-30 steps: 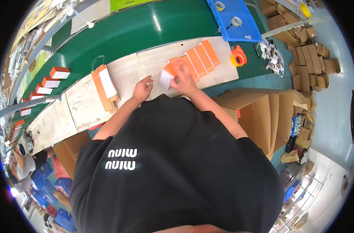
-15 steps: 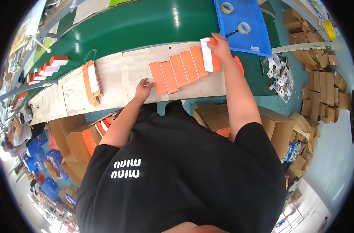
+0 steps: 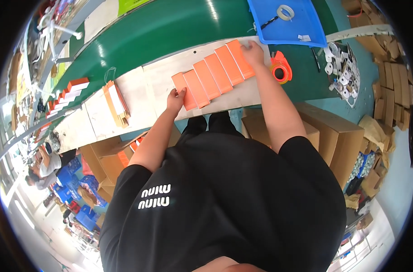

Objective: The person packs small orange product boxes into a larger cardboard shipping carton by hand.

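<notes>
Several flat orange boxes (image 3: 211,74) lie side by side on the pale board, overlapping in a slanted, stepped row. At the left end, my left hand (image 3: 176,99) is closed on the edge of the leftmost box, its thumb side over the top. My right hand (image 3: 253,53) grips the rightmost box (image 3: 239,59) by its upper right edge, with some of the fingertips hidden. An orange-red tape dispenser (image 3: 279,68) sits just right of my right forearm.
A blue tray (image 3: 308,22) with a tape roll (image 3: 285,12) stands beyond my right hand. Flat orange-white cartons (image 3: 115,103) lie left on the board; more boxes (image 3: 77,85) stand at far left. Open cardboard cartons (image 3: 335,136) flank me below the bench. A person (image 3: 45,165) is at far left.
My right hand has turned the white-sided box orange side up and set it against the row's right end. My left hand has moved in from beside the row onto the leftmost box.
</notes>
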Available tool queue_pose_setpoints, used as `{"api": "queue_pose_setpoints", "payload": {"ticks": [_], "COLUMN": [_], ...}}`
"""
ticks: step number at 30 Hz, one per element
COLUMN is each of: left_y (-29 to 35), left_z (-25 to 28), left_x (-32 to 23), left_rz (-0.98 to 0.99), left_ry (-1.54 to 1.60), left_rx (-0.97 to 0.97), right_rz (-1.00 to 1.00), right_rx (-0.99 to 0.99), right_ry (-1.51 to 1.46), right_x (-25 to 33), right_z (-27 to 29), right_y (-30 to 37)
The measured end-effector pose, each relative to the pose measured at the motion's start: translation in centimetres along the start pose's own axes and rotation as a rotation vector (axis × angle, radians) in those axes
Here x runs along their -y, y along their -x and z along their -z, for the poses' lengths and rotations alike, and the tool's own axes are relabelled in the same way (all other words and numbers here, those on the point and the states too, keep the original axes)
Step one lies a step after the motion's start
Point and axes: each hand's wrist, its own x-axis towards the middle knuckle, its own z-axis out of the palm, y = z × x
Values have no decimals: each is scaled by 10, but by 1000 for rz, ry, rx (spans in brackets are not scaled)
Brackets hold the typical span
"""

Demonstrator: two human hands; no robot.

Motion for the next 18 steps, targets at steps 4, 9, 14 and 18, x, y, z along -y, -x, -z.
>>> {"api": "queue_pose_setpoints", "payload": {"ticks": [4, 9, 14, 18], "left_y": [-1, -7, 16, 41], "left_z": [-9, -10, -2, -2], "left_x": [6, 15, 14, -3], "left_rz": [-39, 126, 157, 163], "left_ry": [67, 290, 731, 602], "left_rx": [-109, -141, 324, 464], "right_rz": [1, -115, -268, -338], "right_rx": [115, 211, 232, 144], "right_ry": [129, -2, -344, -376], "right_x": [-3, -14, -27, -36], "right_z": [-8, 1, 32, 63], "right_y": [49, 78, 130, 170]}}
